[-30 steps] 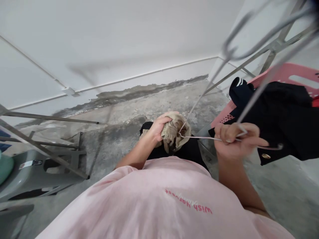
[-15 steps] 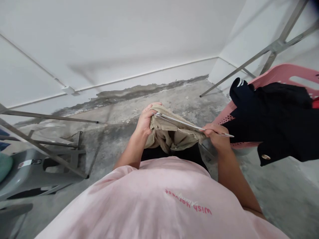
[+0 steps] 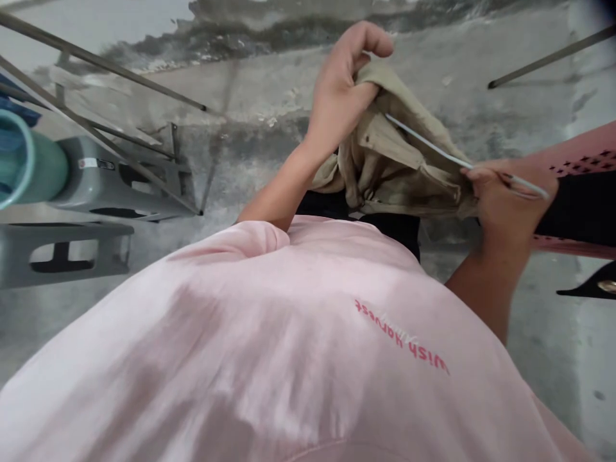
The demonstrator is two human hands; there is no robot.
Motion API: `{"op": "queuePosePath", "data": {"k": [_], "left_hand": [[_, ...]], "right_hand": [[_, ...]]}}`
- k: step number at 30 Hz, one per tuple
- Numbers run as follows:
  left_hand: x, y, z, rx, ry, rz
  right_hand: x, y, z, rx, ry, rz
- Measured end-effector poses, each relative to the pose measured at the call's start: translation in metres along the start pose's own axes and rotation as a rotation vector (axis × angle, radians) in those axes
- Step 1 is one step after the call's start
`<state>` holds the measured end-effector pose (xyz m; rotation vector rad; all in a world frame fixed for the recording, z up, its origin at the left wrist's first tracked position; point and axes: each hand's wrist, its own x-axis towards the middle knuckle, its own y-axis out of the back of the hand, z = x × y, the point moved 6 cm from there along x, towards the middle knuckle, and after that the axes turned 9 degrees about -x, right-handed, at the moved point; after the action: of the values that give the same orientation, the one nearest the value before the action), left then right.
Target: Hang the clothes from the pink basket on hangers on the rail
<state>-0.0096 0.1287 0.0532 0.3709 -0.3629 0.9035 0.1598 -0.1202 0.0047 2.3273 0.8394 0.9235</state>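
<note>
Beige cloth, a crumpled garment [image 3: 389, 160], hangs bunched between the person's two hands in front of a pink shirt [image 3: 289, 340]. Their left hand [image 3: 341, 90] is raised at the garment's upper edge, thumb and palm pinching the fabric while the fingers curl loosely above it. Their right hand [image 3: 505, 199] is closed on the garment's other end and also on a thin wire hanger [image 3: 428, 144], whose rod runs slanting across the top of the cloth and pokes out past the knuckles. Just beyond that hand sits a pink perforated basket [image 3: 582, 157] with a dark garment [image 3: 577, 212] draped over it. Grey metal rack legs [image 3: 120, 70] cross the rough concrete floor [image 3: 250, 135] on the left, near a teal tub [image 3: 29, 160].
</note>
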Motion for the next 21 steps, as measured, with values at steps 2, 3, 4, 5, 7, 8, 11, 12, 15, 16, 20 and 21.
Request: {"op": "queuePosePath", "data": {"k": [2, 3, 4, 5, 7, 8, 11, 12, 15, 16, 20, 21], "left_hand": [[-0.001, -0.005, 0.003, 0.086, 0.047, -0.034], [-0.002, -0.009, 0.004, 0.118, 0.057, -0.094], [-0.003, -0.016, 0.006, 0.139, 0.045, -0.188], [-0.005, -0.023, 0.007, 0.153, 0.012, -0.306], [-0.012, -0.035, 0.008, 0.158, -0.092, -0.532], [-0.016, -0.038, 0.007, 0.161, -0.136, -0.600], [-0.018, -0.036, 0.003, 0.205, -0.225, -0.582], [-0.017, -0.032, 0.002, 0.209, -0.236, -0.521], [-0.013, -0.022, -0.006, 0.238, -0.240, -0.376], [-0.011, -0.021, -0.010, 0.262, -0.223, -0.360], [-0.012, -0.019, -0.028, 0.243, -0.117, -0.401], [-0.014, -0.019, -0.033, 0.213, -0.079, -0.422]], "right_hand": [[-0.001, -0.005, 0.005, -0.012, -0.014, 0.004], [-0.002, -0.005, 0.005, -0.008, -0.010, 0.042], [-0.003, -0.003, 0.004, 0.001, 0.003, 0.086], [-0.003, -0.001, 0.001, 0.009, 0.018, 0.116], [-0.004, 0.004, -0.008, 0.014, 0.049, 0.144], [-0.004, 0.006, -0.014, 0.012, 0.062, 0.147], [-0.004, 0.012, -0.027, 0.004, 0.070, 0.141], [-0.005, 0.014, -0.029, 0.001, 0.065, 0.142], [-0.007, 0.015, -0.031, -0.025, 0.057, 0.132], [-0.007, 0.016, -0.030, -0.029, 0.054, 0.133], [-0.006, 0.024, -0.023, -0.042, 0.000, 0.231], [-0.006, 0.031, -0.021, -0.048, -0.031, 0.303]]}}
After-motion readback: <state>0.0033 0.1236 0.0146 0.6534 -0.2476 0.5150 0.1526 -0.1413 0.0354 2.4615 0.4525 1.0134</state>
